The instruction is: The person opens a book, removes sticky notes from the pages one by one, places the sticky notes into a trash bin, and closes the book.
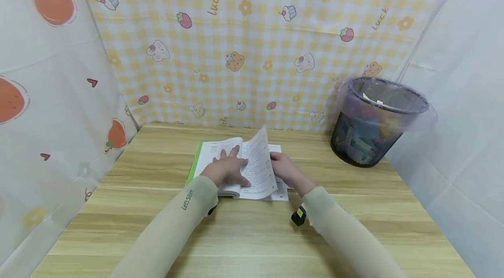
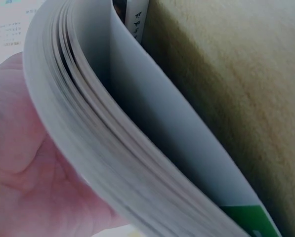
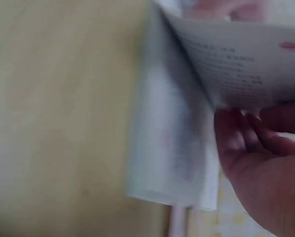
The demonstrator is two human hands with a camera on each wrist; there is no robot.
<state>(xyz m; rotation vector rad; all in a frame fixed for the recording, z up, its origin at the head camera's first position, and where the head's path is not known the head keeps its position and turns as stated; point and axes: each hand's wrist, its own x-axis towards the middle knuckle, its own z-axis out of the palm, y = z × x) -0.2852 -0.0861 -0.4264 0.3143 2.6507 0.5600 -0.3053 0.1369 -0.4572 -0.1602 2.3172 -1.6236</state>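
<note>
A book [image 1: 256, 172] with a green cover edge lies spread on the wooden table, its printed pages facing up. Across its left page and the middle fold, my left hand [image 1: 228, 168] rests with fingers spread. The left wrist view shows the thick page stack [image 2: 103, 128] curving beside the palm. One page [image 1: 260, 162] stands raised on the right side of the book. My right hand [image 3: 258, 158] pinches this page at its edge between thumb and curled fingers; in the head view, the page partly hides those fingers.
A dark bin [image 1: 360, 131] with a purplish liner and mixed items inside stands at the table's back right. Patterned cloth [image 1: 260, 85] hangs behind the table. A thin pinkish thing [image 3: 178, 222] pokes out by the book; its kind is unclear.
</note>
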